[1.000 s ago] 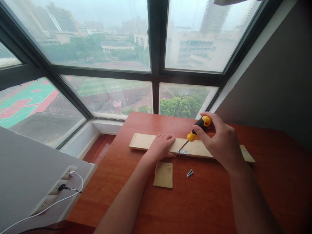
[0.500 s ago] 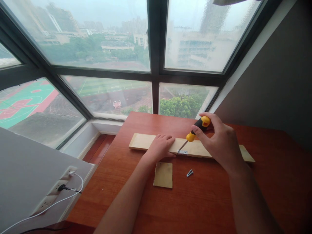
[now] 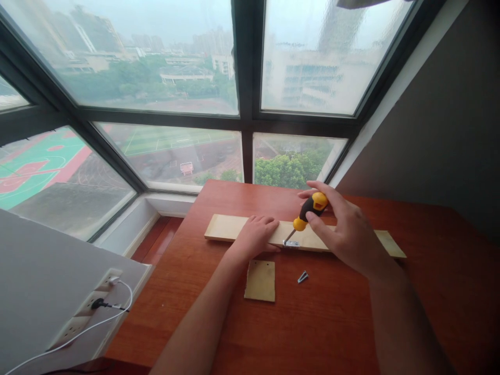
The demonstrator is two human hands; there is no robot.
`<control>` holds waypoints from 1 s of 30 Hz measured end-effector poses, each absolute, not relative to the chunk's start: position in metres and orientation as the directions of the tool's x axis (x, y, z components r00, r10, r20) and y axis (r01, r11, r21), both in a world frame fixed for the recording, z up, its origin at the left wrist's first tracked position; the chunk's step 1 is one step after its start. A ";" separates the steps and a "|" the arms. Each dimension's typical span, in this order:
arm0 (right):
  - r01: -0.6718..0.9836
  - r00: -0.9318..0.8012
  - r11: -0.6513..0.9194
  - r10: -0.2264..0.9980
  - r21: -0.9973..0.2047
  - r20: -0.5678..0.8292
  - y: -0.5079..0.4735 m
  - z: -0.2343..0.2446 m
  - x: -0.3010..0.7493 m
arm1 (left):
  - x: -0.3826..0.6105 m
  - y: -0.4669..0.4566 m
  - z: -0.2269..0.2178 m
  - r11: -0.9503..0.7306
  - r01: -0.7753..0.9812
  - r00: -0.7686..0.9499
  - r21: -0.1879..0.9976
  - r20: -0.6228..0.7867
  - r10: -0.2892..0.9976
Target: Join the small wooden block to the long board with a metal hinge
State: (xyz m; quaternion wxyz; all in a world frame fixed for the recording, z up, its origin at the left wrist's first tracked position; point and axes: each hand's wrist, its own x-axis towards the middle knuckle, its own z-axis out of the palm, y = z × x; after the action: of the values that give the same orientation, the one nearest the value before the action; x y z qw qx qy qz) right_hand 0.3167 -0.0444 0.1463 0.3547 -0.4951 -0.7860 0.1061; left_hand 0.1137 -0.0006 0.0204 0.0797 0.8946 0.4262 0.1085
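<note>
Screwdriver (image 3: 308, 211) looks light, stiff and grippy at the handle. Right hand (image 3: 344, 229) fingers wrap it there, tip on the metal plate (image 3: 292, 243). Left hand (image 3: 255, 234), at the plate's 9 o'clock, rests open-palmed on the plank (image 3: 226, 227).

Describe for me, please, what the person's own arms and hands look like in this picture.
The left hand and right hand wear no gloves, and no ring, watch or bracelet shows on either. The left forearm and right forearm are uncovered, with no sleeve down to the picture's lower edge.
</note>
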 end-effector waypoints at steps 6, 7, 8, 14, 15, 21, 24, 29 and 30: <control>0.821 -0.156 0.418 0.820 -0.389 0.551 -0.043 0.138 0.308 | 0.114 -0.001 0.021 -0.637 0.735 0.624 0.234 0.136 0.770; 0.835 -0.139 0.402 0.815 -0.376 0.563 -0.043 0.137 0.307 | 0.114 -0.001 0.021 -0.637 0.734 0.623 0.236 0.139 0.770; 0.834 -0.133 0.400 0.815 -0.380 0.564 -0.043 0.137 0.306 | 0.114 -0.001 0.021 -0.636 0.734 0.621 0.238 0.141 0.771; 0.676 -0.265 0.519 0.833 -0.523 0.485 -0.046 0.143 0.308 | 0.114 -0.001 0.021 -0.632 0.735 0.619 0.245 0.136 0.773; 0.693 -0.256 0.513 0.832 -0.506 0.493 -0.045 0.143 0.308 | 0.114 -0.001 0.021 -0.632 0.735 0.619 0.245 0.138 0.773; 0.858 -0.120 0.362 0.831 -0.364 0.544 -0.042 0.137 0.306 | 0.114 -0.001 0.021 -0.637 0.733 0.621 0.239 0.147 0.770; 0.802 -0.160 0.403 0.856 -0.440 0.492 -0.043 0.138 0.308 | 0.114 -0.001 0.021 -0.634 0.736 0.617 0.238 0.148 0.773; 0.731 -0.215 0.480 0.837 -0.485 0.503 -0.042 0.138 0.310 | 0.114 -0.002 0.020 -0.634 0.738 0.615 0.233 0.155 0.773; 0.764 -0.194 0.464 0.828 -0.449 0.526 -0.041 0.137 0.310 | 0.113 -0.002 0.020 -0.635 0.737 0.615 0.231 0.158 0.772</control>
State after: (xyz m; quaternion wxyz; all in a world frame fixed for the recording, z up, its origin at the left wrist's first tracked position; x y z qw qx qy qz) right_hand 0.3099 -0.0410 0.1372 0.3699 -0.5158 -0.7715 0.0437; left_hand 0.1135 -0.0019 0.0202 0.0716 0.8959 0.4212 0.1220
